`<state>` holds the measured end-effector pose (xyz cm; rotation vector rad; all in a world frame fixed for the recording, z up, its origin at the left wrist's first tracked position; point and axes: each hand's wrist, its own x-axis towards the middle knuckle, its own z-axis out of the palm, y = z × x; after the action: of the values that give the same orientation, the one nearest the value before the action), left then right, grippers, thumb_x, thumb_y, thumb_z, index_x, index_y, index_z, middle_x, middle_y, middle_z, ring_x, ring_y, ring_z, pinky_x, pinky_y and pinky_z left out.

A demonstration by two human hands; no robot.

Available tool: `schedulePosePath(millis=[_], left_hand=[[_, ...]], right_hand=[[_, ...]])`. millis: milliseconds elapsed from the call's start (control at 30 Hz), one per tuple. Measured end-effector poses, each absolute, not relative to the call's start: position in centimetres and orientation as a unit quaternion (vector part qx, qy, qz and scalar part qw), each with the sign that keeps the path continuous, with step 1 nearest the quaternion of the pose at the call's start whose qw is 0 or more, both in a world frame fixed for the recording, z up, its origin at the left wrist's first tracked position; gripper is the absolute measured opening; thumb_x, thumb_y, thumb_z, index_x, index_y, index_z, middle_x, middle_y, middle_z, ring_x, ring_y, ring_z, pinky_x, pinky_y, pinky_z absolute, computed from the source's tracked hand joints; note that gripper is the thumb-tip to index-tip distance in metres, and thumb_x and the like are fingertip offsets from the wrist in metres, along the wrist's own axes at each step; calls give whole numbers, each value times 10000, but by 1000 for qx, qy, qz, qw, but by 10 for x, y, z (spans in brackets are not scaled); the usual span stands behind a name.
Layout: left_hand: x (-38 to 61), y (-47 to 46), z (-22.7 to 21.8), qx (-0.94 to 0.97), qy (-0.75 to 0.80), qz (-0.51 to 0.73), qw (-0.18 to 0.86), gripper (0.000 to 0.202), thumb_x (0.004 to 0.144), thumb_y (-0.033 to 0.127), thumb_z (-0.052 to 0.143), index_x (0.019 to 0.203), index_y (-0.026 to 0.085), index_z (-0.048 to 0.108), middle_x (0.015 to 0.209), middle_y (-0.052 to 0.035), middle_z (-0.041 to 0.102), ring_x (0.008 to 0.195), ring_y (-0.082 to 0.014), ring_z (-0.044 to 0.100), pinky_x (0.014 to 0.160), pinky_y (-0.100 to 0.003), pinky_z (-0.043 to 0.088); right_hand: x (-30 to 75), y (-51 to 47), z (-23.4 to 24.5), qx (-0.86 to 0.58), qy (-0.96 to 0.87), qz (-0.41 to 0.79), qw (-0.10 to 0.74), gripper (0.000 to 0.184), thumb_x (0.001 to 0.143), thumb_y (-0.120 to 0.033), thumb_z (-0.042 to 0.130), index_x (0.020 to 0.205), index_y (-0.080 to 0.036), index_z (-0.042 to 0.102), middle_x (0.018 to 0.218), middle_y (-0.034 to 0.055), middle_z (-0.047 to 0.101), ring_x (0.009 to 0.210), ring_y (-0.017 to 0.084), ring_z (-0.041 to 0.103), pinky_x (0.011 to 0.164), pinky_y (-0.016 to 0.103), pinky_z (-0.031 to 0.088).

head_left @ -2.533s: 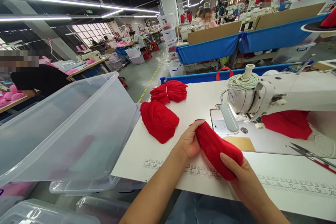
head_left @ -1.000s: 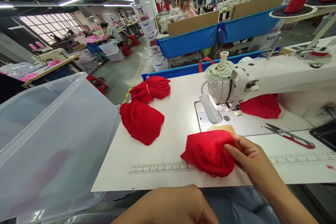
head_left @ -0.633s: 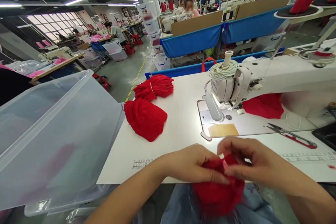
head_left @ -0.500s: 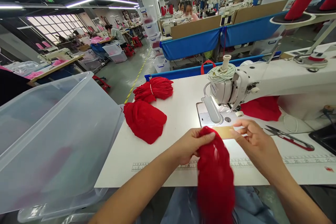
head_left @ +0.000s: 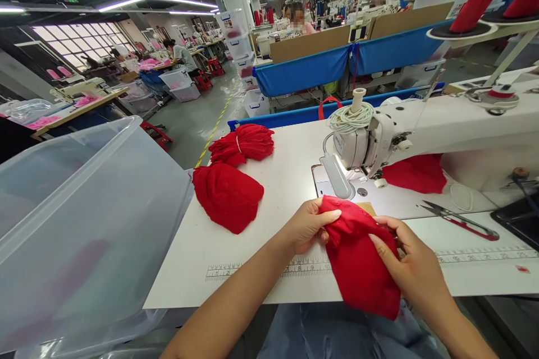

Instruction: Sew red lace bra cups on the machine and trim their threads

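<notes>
A piece of red fabric (head_left: 362,269) is stretched between my hands at the front of the sewing table, its lower part over the table's edge. My left hand (head_left: 309,227) pinches its upper left corner between thumb and fingers. My right hand (head_left: 406,252) grips its right side, thumb on top. Behind the fabric a bit of a tan strip (head_left: 368,208) shows; the rest of it is covered. Just beyond stands the white sewing machine (head_left: 357,143), with more red fabric (head_left: 415,174) under its arm.
Two red fabric bundles, one tied (head_left: 242,143) and one loose (head_left: 227,196), lie on the left. Thread snips (head_left: 461,220) rest at the right. A clear plastic bin (head_left: 96,224) stands left of the table. A printed ruler (head_left: 298,268) runs along the front edge.
My right hand has left the tan strip and taken hold of the red fabric's right side. The fabric, which hung down from my left hand, is now spread out between both hands.
</notes>
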<state>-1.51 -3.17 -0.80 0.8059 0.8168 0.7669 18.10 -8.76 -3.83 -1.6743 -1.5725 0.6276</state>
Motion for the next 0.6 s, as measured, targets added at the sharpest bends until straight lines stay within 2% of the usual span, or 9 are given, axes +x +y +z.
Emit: schedulePosePath(millis=[200,333,400,500,600], left_hand=[[-15,-31,-16,352,387,374,766,442,629,490,849,771,121,652,539,37,562,363,-19,442,381,-136,339],[-15,-33,-21,366,408,370,750,478,620,516,841,818,108,692,566,10,612,363,-30,477,383,-138,371],[-16,-33,-22,367,410,365,751,483,625,508,840,862,107,710,590,2,632,370,-28,492,386,-129,375],[-17,-34,-22,361,408,366,754,479,624,495,845,881,109,722,604,-2,644,379,-31,512,390,-122,381],[-17,-34,-21,360,408,364,756,472,621,496,849,861,110,721,611,-12,654,396,-46,542,399,-127,407]], right_hand=[[179,-92,-46,-607,-674,142,397,215,886,-385,485,1009,-261,610,949,42,731,874,231,693,721,343,536],[178,-94,-46,-598,-685,128,396,197,881,-349,469,996,-263,604,921,42,730,840,234,696,713,354,539],[178,-94,-46,-609,-672,141,396,209,863,-386,506,996,-261,608,929,42,732,814,234,694,701,355,540],[180,-95,-44,-633,-637,178,402,314,828,-523,565,992,-261,624,909,38,734,755,229,684,672,348,538],[180,-97,-44,-651,-607,210,404,377,865,-585,495,987,-261,644,907,44,738,754,218,684,644,321,527]])
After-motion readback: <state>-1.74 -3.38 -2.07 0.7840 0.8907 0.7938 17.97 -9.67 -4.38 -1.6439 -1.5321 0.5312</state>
